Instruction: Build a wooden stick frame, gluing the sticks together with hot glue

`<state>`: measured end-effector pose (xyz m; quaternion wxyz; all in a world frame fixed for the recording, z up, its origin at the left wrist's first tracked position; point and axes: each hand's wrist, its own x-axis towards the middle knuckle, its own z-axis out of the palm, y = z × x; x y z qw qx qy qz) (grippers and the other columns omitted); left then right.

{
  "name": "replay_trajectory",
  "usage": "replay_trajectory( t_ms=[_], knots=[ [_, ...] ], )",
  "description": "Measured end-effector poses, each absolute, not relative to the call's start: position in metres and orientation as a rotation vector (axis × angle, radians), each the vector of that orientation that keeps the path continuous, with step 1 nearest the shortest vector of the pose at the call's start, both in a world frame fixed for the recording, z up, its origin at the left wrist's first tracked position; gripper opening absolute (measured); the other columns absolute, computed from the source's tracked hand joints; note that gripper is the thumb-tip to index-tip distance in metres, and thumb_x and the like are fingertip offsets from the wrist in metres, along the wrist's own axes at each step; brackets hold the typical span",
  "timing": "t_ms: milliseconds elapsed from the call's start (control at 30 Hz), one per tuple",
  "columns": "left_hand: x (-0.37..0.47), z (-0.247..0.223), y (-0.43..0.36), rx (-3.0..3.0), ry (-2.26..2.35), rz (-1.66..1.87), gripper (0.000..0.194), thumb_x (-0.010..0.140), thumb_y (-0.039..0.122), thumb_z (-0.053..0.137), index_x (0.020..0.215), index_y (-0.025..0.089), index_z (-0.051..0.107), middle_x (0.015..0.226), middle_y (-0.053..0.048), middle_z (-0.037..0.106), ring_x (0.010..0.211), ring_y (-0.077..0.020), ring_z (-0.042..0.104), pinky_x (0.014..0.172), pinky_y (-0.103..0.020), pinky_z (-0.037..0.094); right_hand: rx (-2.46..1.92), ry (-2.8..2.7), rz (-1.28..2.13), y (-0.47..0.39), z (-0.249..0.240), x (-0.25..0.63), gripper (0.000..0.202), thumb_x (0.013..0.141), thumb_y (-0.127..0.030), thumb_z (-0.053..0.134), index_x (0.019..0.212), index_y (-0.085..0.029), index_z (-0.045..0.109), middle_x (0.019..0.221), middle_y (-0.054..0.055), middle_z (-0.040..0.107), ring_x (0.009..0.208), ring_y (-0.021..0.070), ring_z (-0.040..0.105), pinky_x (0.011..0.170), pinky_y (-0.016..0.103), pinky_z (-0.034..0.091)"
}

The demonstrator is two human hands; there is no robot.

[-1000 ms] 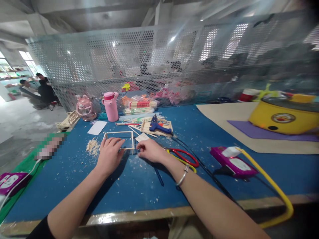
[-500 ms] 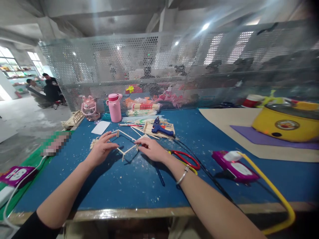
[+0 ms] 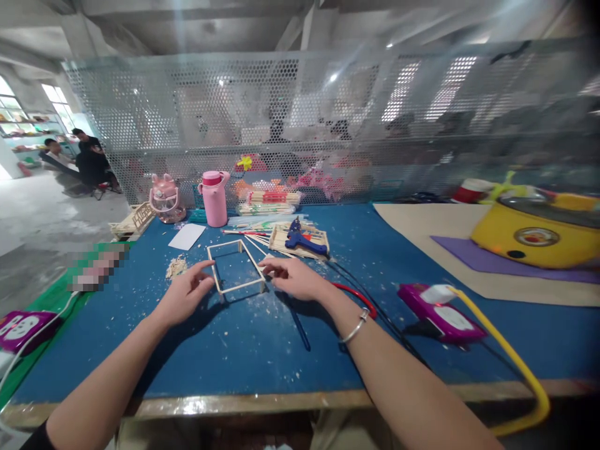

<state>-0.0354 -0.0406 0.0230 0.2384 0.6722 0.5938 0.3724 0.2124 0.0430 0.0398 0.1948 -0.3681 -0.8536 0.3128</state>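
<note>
A rectangular frame of thin wooden sticks (image 3: 241, 287), with short legs at its corners, stands on the blue tabletop. My left hand (image 3: 190, 290) is at its left side, thumb and forefinger apart, fingertips at or just touching the stick. On the right side, my right hand (image 3: 293, 278) has loosely bent fingers by the frame's edge; whether they touch it is hard to tell. Neither hand grips the frame. Beyond it, a blue glue gun (image 3: 304, 242) lies on a flat stick-built piece (image 3: 280, 240), with loose sticks alongside.
Red-handled scissors (image 3: 359, 294) lie partly under my right forearm, near black cable. Wood scraps (image 3: 177, 267) and a white card (image 3: 187, 237) are at left. A pink bottle (image 3: 215, 200) stands behind. Purple power strip (image 3: 440, 315) and yellow pot (image 3: 534, 231) are at right.
The stick frame has turned from a tilted, held position to standing level on its legs. My fingers have loosened from it, and my right hand has shifted slightly right.
</note>
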Motion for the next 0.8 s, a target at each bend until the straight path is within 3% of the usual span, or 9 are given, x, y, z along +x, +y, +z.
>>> replay_trajectory(
  t_ms=[100, 267, 433, 533, 633, 700, 800],
  knots=[
    [-0.028, 0.016, -0.041, 1.755, 1.483, 0.993, 0.057, 0.074, 0.039, 0.057, 0.124, 0.014, 0.044, 0.088, -0.006, 0.065, 0.059, -0.0117, 0.052, 0.057, -0.025, 0.042, -0.93, -2.503, 0.943, 0.044, 0.036, 0.211, 0.043, 0.068, -0.014, 0.055, 0.111, -0.016, 0.06, 0.085, 0.002, 0.065, 0.069, 0.0113, 0.054, 0.065, 0.021, 0.04],
    [-0.024, 0.008, -0.034, 1.627, 1.549, 1.079, 0.036, 0.075, 0.039, 0.055, 0.098, 0.012, 0.06, 0.068, -0.002, 0.06, 0.053, -0.0104, 0.048, 0.051, -0.024, 0.038, -0.896, -2.579, 0.873, 0.038, 0.037, 0.202, 0.02, 0.072, -0.017, 0.055, 0.087, -0.016, 0.068, 0.074, 0.0, 0.065, 0.069, 0.0125, 0.054, 0.065, 0.022, 0.038],
    [-0.026, 0.01, -0.031, 1.562, 1.543, 1.102, 0.025, 0.07, 0.036, 0.061, 0.08, 0.013, 0.065, 0.061, -0.001, 0.059, 0.05, -0.0094, 0.047, 0.05, -0.023, 0.037, -0.909, -2.557, 0.873, 0.036, 0.034, 0.2, 0.017, 0.072, -0.016, 0.054, 0.084, -0.016, 0.067, 0.07, 0.0, 0.064, 0.066, 0.0118, 0.053, 0.062, 0.021, 0.036],
    [-0.028, 0.016, -0.032, 1.395, 1.487, 1.151, 0.036, 0.071, 0.037, 0.062, 0.099, 0.015, 0.062, 0.07, -0.003, 0.063, 0.055, -0.0108, 0.053, 0.049, -0.022, 0.04, -0.91, -2.552, 0.896, 0.037, 0.033, 0.2, 0.017, 0.073, -0.017, 0.053, 0.083, -0.016, 0.067, 0.068, 0.0, 0.063, 0.062, 0.011, 0.052, 0.059, 0.02, 0.035],
    [-0.031, 0.022, -0.031, 1.089, 1.427, 1.222, 0.053, 0.082, 0.043, 0.047, 0.13, 0.02, 0.036, 0.092, -0.009, 0.065, 0.055, -0.0103, 0.056, 0.04, -0.019, 0.039, -0.901, -2.566, 0.87, 0.037, 0.035, 0.2, 0.017, 0.074, -0.019, 0.053, 0.083, -0.016, 0.067, 0.068, 0.0, 0.063, 0.062, 0.0111, 0.052, 0.058, 0.02, 0.035],
    [-0.032, 0.025, -0.031, 0.971, 1.398, 1.231, 0.053, 0.086, 0.042, 0.041, 0.134, 0.021, 0.028, 0.098, -0.012, 0.063, 0.049, -0.0081, 0.055, 0.035, -0.017, 0.034, -0.894, -2.578, 0.86, 0.037, 0.036, 0.2, 0.018, 0.074, -0.02, 0.053, 0.084, -0.015, 0.067, 0.069, 0.0, 0.063, 0.063, 0.0114, 0.052, 0.06, 0.021, 0.035],
    [-0.03, 0.025, -0.03, 0.985, 1.381, 1.184, 0.059, 0.083, 0.033, 0.052, 0.134, 0.018, 0.028, 0.085, -0.008, 0.065, 0.048, -0.0074, 0.054, 0.036, -0.016, 0.034, -0.885, -2.589, 0.859, 0.038, 0.037, 0.199, 0.02, 0.076, -0.021, 0.051, 0.087, -0.015, 0.066, 0.071, 0.001, 0.064, 0.064, 0.0119, 0.053, 0.062, 0.021, 0.037]
  ],
)
